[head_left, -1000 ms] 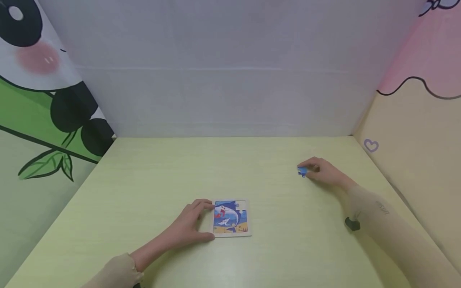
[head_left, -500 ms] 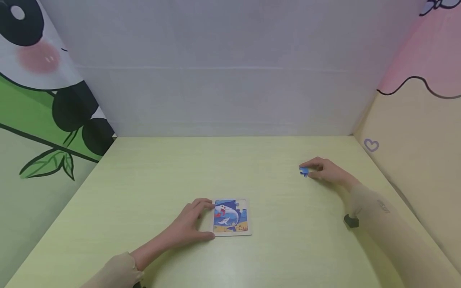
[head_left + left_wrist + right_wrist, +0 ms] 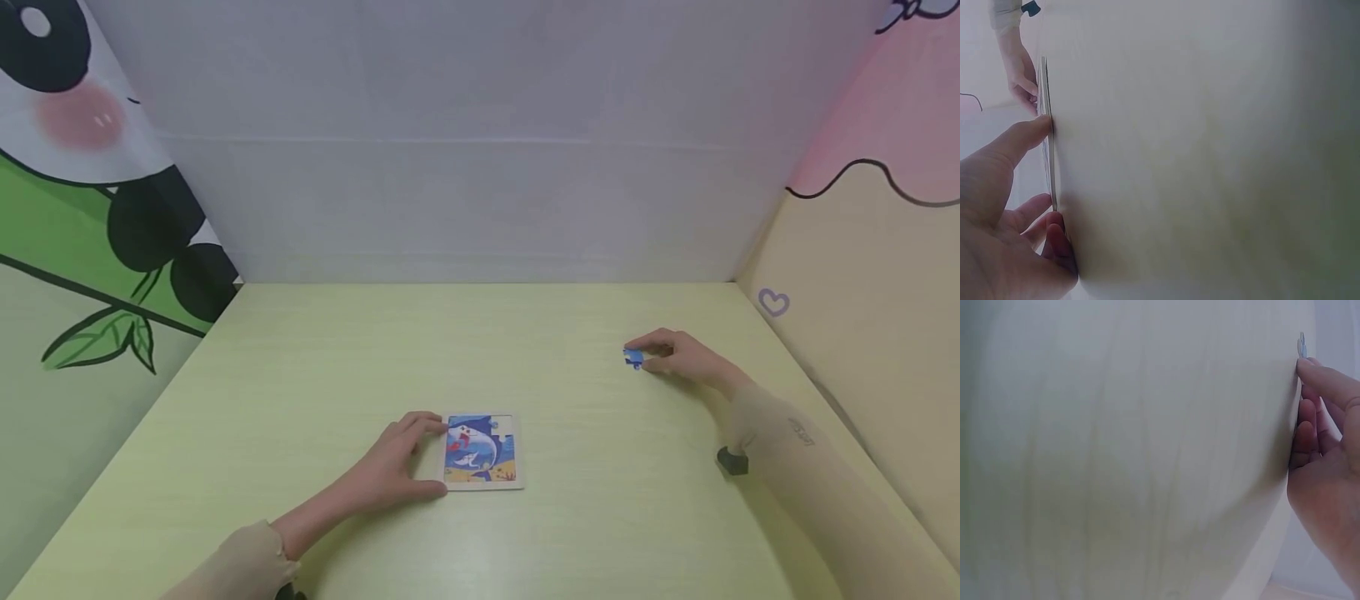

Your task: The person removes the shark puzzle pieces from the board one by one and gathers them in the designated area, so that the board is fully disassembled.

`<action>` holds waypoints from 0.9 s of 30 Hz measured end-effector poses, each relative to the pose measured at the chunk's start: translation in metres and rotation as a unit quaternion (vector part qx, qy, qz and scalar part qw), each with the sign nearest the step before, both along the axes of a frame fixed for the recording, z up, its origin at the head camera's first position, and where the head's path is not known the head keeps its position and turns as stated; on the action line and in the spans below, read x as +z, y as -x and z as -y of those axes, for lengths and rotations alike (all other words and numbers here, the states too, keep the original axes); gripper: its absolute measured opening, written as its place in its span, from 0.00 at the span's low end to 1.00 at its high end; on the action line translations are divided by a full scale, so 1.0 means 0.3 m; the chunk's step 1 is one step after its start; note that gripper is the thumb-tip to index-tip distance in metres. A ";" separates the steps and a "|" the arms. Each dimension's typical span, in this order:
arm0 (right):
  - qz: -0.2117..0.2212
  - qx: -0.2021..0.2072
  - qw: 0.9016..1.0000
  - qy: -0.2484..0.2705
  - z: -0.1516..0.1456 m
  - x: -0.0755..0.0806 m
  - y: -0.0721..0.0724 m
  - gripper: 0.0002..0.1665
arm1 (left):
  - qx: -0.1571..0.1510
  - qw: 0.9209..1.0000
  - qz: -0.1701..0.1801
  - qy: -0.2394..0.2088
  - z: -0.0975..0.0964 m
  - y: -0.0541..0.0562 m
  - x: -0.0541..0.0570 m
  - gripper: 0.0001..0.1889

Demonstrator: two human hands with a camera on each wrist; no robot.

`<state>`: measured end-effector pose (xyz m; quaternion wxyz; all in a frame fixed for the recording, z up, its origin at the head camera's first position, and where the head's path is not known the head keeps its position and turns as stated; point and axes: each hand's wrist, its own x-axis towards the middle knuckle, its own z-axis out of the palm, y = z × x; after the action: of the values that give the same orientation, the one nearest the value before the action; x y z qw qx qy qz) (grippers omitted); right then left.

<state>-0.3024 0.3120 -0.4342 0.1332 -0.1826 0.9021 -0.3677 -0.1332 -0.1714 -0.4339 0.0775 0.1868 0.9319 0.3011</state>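
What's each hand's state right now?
Left hand: holding the puzzle board at its left side.
Right hand: holding a blue puzzle piece, pinched between thumb and fingers.

Against the reading one second back, I register a slight displacement of the right hand rightward. The blue jigsaw piece travels with it, so its separation from the framed jigsaw puzzle increases marginally. The dark block at the right wrist sits a little higher in the head view. Most of this displacement falls within the first half second; over the last half second I detect only a trace. The table and puzzle also appear marginally higher in the head view.
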 end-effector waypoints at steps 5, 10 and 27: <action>0.004 0.002 1.000 0.005 -0.001 0.002 0.008 0.25 | -0.002 1.000 0.002 -0.002 0.004 0.006 0.002 0.40; -0.010 -0.001 1.000 0.004 0.011 0.027 0.006 0.30 | -0.004 1.000 0.007 -0.010 0.004 0.007 0.002 0.40; -0.090 -0.020 0.994 0.053 0.496 0.045 -0.161 0.19 | -0.016 1.000 -0.005 -0.004 0.011 0.009 -0.004 0.40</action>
<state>-0.2540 0.1632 -0.4208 0.0340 -0.2034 0.8930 -0.4001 -0.1358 -0.1748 -0.4351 0.0765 0.2036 0.9280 0.3026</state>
